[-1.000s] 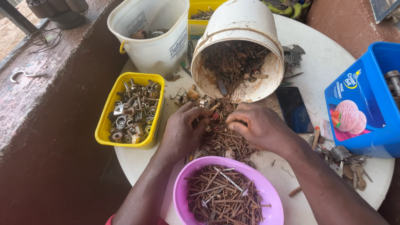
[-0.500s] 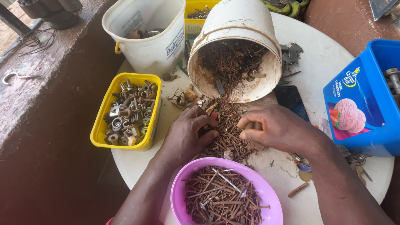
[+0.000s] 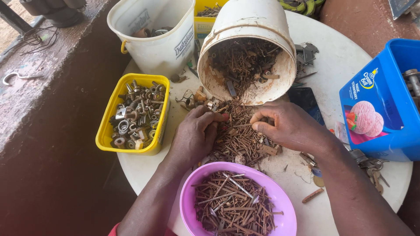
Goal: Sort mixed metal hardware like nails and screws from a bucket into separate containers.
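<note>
A heap of rusty nails [image 3: 238, 140] lies on the round white table [image 3: 345, 65], spilling from a white bucket [image 3: 253, 26] tipped on its side. My left hand [image 3: 192, 135] rests on the heap's left side, fingers curled into the nails. My right hand [image 3: 291, 126] is on the heap's right side, thumb and forefinger pinching a nail. A purple bowl [image 3: 190, 196] full of rusty nails stands at the near edge, just below both hands.
A yellow tub [image 3: 105, 135] of nuts and metal fittings sits left. An upright white bucket [image 3: 166, 43] stands behind it. A blue tub [image 3: 393, 131] is at right, with keys and scraps beside it. A dark flat object [image 3: 306, 98] lies by the tipped bucket.
Both hands have kept picking in the heap; my right hand shifted slightly right and now pinches a nail. The view has tilted a little.
</note>
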